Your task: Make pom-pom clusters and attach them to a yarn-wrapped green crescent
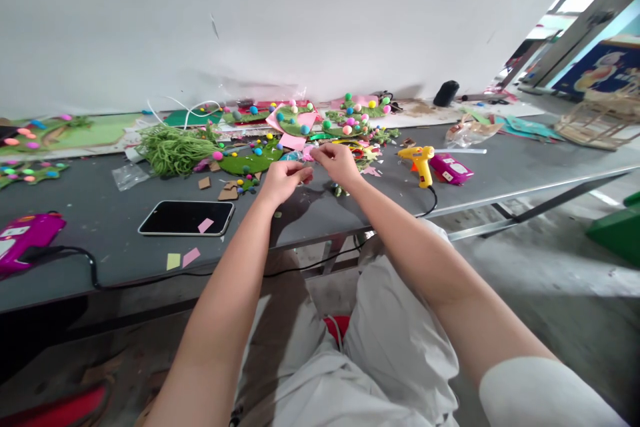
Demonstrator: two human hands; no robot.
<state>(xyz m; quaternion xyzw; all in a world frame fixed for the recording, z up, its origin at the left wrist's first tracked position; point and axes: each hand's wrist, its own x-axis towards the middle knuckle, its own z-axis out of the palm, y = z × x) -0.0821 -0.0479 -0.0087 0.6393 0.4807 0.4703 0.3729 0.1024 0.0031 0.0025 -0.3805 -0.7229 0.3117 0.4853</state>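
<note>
My left hand is over the front part of the grey table, fingers curled in and thumb pressed near the fingertips. What it holds, if anything, is too small to tell. Just to the right and slightly farther away, my right hand makes a pinch with thumb and forefinger; I cannot make out anything between them. Behind the hands lie a pink paper piece and a green felt shape dotted with small pompoms. Partly below my right hand sits a small green decorated piece.
A yellow glue gun lies at right beside a purple boxy device. On the left are a phone, green yarn and another purple device. A black cable runs along the front edge. A white panel stands behind.
</note>
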